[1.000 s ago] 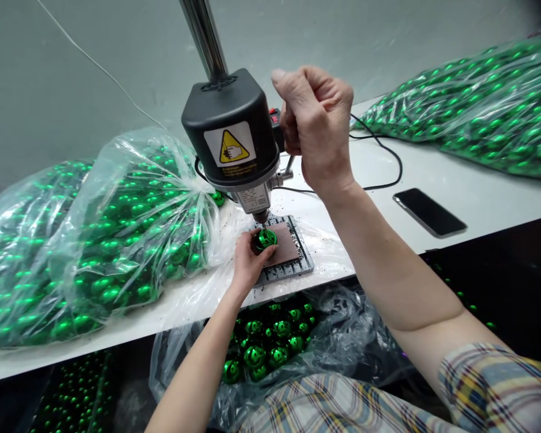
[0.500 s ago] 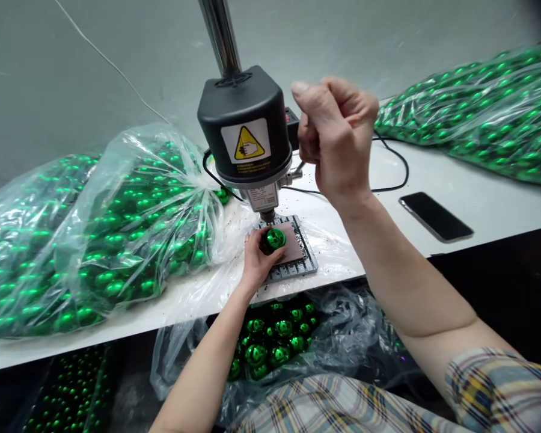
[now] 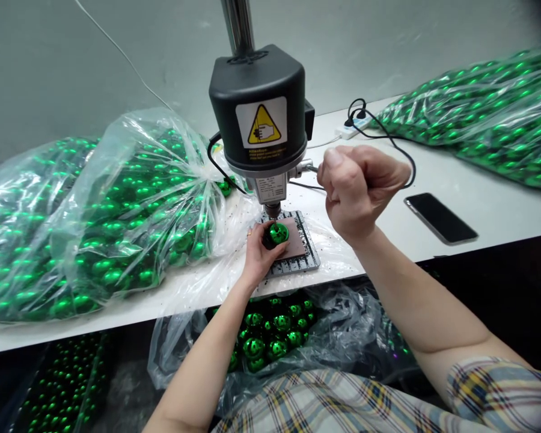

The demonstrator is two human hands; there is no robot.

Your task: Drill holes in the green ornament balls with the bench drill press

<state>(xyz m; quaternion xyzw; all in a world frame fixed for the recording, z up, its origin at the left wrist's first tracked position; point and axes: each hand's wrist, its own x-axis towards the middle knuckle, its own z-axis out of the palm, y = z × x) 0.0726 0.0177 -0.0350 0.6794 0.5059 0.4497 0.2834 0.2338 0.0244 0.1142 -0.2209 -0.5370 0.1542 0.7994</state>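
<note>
My left hand holds a shiny green bauble between thumb and fingers. The bauble rests on a pinkish pad over the slotted metal base, right under the chuck of a small drill press. A dark spot, perhaps a hole, shows on top of the bauble; whether the bit touches it I cannot tell. My right hand is closed in a fist round the end of the press's feed lever, whose grip the fingers hide.
Clear bags of green baubles stand left, with another bag back right. A phone lies near the table edge. Below the edge, an open bag holds more baubles. A black cable runs to a power strip.
My right hand has come down with the lever, and the chuck sits lower towards the bauble. My left hand keeps its hold. The view has shifted slightly.
</note>
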